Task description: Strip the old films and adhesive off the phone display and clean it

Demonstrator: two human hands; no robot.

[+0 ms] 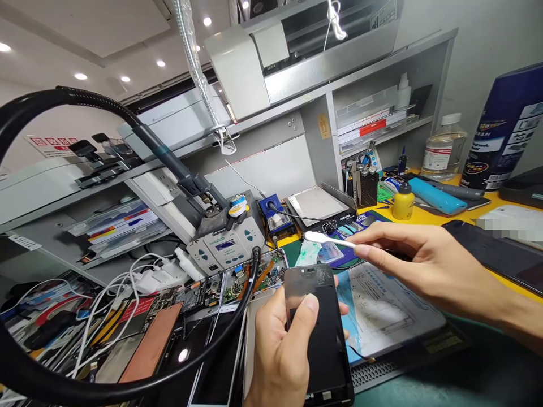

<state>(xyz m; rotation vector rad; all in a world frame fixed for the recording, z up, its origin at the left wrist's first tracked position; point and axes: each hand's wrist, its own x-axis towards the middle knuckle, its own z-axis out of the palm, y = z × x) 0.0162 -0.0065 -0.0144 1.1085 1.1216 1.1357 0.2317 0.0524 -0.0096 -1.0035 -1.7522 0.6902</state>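
A black smartphone [328,339] stands tilted in my left hand [282,350], which wraps round it with the thumb flat on the upper part of its dark face. Fingertips show past the phone's right edge. My right hand [419,260] pinches the thin stem of a white cotton swab [320,238] between thumb and fingers. The swab's thick white tip points left, above the phone's top edge and apart from it. Behind the tip lies a white and green crumpled wipe [307,252]. Below my right hand is a blue and white work pad [382,311].
A thick black hose [161,387] loops across the left side, up to a grey rework station [229,243]. Phone parts and white cables [136,282] crowd the left bench. On the right stand a yellow bottle [403,203], a clear bottle [443,147] and a dark blue can [500,130].
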